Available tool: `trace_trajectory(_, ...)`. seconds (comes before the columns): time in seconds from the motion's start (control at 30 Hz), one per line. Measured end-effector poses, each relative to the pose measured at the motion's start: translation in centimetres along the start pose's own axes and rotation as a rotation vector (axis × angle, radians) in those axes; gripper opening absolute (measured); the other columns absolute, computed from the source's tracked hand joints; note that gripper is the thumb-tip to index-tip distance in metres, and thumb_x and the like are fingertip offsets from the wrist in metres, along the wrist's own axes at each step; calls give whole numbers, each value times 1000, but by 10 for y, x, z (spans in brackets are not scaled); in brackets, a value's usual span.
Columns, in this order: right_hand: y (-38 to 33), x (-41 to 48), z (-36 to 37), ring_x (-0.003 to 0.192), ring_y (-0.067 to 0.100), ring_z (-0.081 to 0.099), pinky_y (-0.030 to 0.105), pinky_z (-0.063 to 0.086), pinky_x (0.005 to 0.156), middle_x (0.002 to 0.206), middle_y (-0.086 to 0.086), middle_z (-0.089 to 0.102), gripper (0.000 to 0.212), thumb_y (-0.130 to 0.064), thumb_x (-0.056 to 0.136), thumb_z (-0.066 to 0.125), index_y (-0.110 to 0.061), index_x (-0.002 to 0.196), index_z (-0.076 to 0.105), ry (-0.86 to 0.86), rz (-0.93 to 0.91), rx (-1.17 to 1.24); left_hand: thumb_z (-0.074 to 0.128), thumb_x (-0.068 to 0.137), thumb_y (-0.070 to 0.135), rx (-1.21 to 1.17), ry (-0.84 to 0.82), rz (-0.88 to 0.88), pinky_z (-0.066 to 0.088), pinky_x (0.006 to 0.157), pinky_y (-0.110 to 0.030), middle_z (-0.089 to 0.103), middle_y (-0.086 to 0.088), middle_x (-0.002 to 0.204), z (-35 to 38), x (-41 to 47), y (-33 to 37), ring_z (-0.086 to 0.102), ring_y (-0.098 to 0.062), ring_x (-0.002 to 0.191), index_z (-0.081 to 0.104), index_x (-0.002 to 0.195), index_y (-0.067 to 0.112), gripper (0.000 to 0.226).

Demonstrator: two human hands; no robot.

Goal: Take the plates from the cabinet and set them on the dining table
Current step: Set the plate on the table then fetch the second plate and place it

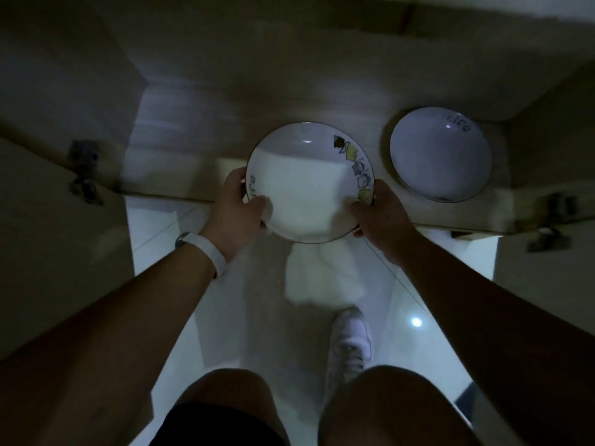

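Our left hand [236, 204] and right hand [378, 214] pinch the white round cartoon-rimmed ceramic plate [306, 194] at the edge of the pale wooden shelf [193, 149]. This thin rim hold could slip, or the plate could clip the neighbouring white plate [441, 156].

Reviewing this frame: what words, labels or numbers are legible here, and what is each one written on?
"Life": written near the rim of the shelf plate, seen upside down.
Held plate: similar dark writing at its left rim, partly under the thumb of the left hand; only an "e" reads clearly.
Cartoon border on the held plate: no words legible.
Nothing else is readable.
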State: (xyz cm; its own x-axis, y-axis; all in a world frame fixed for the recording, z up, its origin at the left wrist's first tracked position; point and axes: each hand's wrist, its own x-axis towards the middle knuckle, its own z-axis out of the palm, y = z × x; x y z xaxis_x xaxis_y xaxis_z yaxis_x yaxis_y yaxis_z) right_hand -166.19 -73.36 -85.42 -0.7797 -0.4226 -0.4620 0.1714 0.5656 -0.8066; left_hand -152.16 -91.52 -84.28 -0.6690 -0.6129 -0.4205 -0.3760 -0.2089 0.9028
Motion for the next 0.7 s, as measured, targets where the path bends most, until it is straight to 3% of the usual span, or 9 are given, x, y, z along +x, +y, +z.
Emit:
trace_trajectory(0.13, -21, -58, -12, 79, 24, 61, 22, 52, 48, 102, 16, 60, 24, -7, 86, 54, -9, 110, 51, -34, 45, -45, 52, 92, -5, -77, 8, -88, 58, 58, -26, 60, 3, 113, -11, -63, 28, 60, -9, 96, 46, 130, 17, 44)
trace_trajectory(0.3, -57, -133, -31, 96, 26, 60, 38, 59, 63, 110, 7, 59, 36, -6, 86, 50, -20, 118, 50, -94, 118, 5, 47, 93, -8, -151, 57, -167, 55, 55, -22, 60, 4, 117, -20, -147, 68, 59, -9, 97, 45, 135, 19, 51)
trace_trajectory(0.43, -90, -191, -49, 95, 20, 60, 49, 60, 74, 108, 2, 61, 37, -5, 85, 50, -22, 118, 52, -83, 130, 24, 48, 94, -6, -124, 83, -193, 56, 57, -22, 58, 6, 122, -28, -203, 104, 58, -6, 100, 46, 136, 24, 52)
trace_trajectory(0.53, -127, -242, -64, 91, 18, 60, 54, 59, 73, 105, 1, 60, 37, -6, 85, 50, -22, 119, 51, -72, 145, 36, 47, 94, -6, -118, 97, -174, 56, 59, -23, 61, 13, 117, -38, -249, 144, 61, -1, 95, 51, 126, 34, 51)
trace_trajectory(0.6, -154, -277, -75, 91, 19, 61, 51, 60, 71, 105, 2, 61, 38, -6, 85, 49, -22, 120, 51, -61, 151, 62, 46, 93, -7, -112, 81, -144, 57, 63, -25, 63, 17, 115, -46, -279, 172, 63, 0, 95, 54, 122, 37, 53)
trace_trajectory(0.7, -201, -331, -92, 90, 17, 62, 32, 59, 61, 105, 1, 64, 38, -1, 88, 45, -20, 120, 53, -38, 166, 151, 47, 93, -5, -93, 60, -134, 60, 70, -32, 65, 9, 120, -60, -319, 215, 64, -9, 103, 55, 128, 32, 51)
